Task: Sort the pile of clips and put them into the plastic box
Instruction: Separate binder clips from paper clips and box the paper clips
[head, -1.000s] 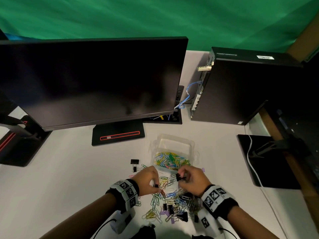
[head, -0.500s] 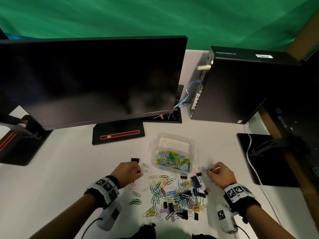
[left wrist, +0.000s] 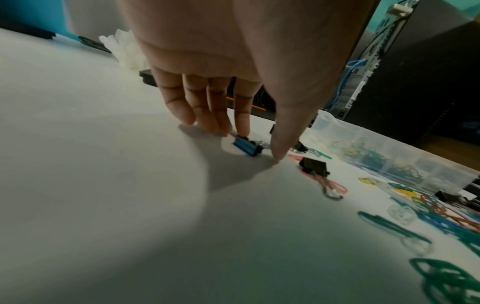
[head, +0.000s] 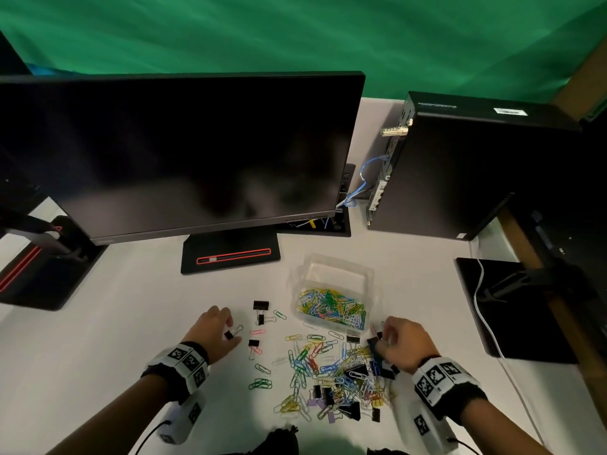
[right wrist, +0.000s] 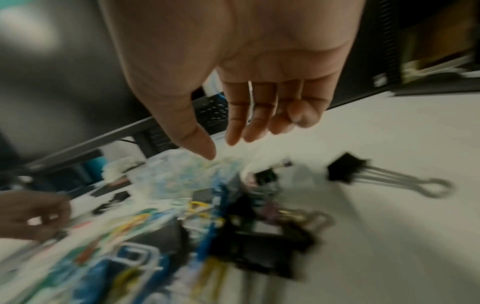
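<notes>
steel wire and black sprung metal are what is being sorted. the pile of clips (head: 338,376) is spread across the lower middle of the head view, with the plastic box (head: 335,274) just above it, already holding coloured paper clips in its near part.

at lower left of centre, the left hand (head: 215,336) is lowered to the table (head: 115,323), and a small binder clip (left wrist: 246,147) is pinched between thumb and forefinger (blue in the wrist view, dark from above); the other fingers (left wrist: 182,107) are held nearly straight, tips at the surface.

at lower right, the right hand (head: 405,348) is over the pile's edge. from above, something dark seems to be touched; in the blurred wrist view the fingers are loosely extended and nothing is plainly gripped, so it is read as a reach.

handling, as judged: paper clips are light, springy and slippery, and tangle, so they would be best scooped or pinched flat. binder clips are stiff and heavier, best taken by the black body or the folded wire handles. a larger binder clip (right wrist: 345,170) lies apart at the right of that view.
</notes>
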